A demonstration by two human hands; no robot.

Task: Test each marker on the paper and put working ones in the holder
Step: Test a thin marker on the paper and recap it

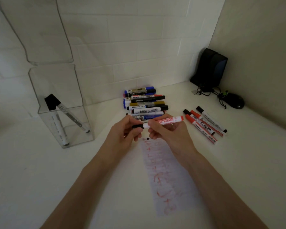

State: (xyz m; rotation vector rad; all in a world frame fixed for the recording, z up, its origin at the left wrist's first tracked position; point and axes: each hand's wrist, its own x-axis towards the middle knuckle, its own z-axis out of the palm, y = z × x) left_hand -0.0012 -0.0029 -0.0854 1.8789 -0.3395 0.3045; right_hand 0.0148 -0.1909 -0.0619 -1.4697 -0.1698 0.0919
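One marker [167, 121] between left hand [122, 131] and right hand [170, 134]

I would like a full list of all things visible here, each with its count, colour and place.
paper: one strip, white with red scribbles, centre of the table
holder: one, clear, left
markers in holder: two, white with black caps, leaning inside
marker pile: count unclear, mixed colours, centre back
loose markers: four, red and black caps, right of the paper
held marker: one, white, black cap, above the paper's far end
mouse: one, black, far right
black box: one, back corner, cables beside
left hand: grips the cap
right hand: holds the barrel
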